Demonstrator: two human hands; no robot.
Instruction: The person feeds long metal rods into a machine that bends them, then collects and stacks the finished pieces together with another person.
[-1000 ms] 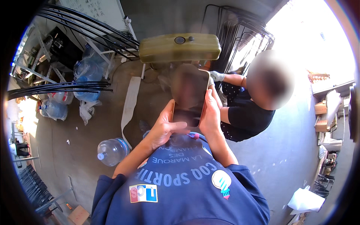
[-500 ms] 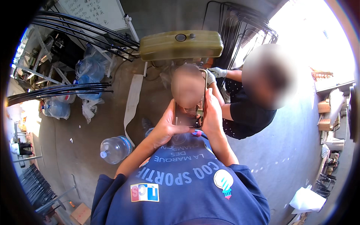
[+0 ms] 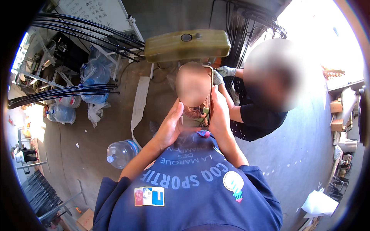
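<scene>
Between my two hands, a smartphone [image 3: 197,120] is held upright in front of my chest, its lit screen turned toward me. My left hand [image 3: 169,124] is closed around the phone's left and lower edge, thumb along the side. Along the right edge my right hand [image 3: 220,111] grips it, thumb pointing up. The fingers behind the phone are hidden. Much of the screen is blurred out. Just past the phone, a co-worker's gloved hands [image 3: 222,74] are at the base of an olive-green elongated machine housing [image 3: 187,45]; what they touch is mostly hidden.
A co-worker in black [image 3: 260,119] crouches at the right. An empty water jug [image 3: 121,154] lies on the floor near a pale strip [image 3: 139,104]. Black rods [image 3: 63,94] jut in from the left beside more jugs [image 3: 94,73]. Bent black tubes [image 3: 252,27] stand behind.
My left thumb has moved off the lower screen to the phone's left side. The picture on the screen has changed. The phone is still in both hands.
</scene>
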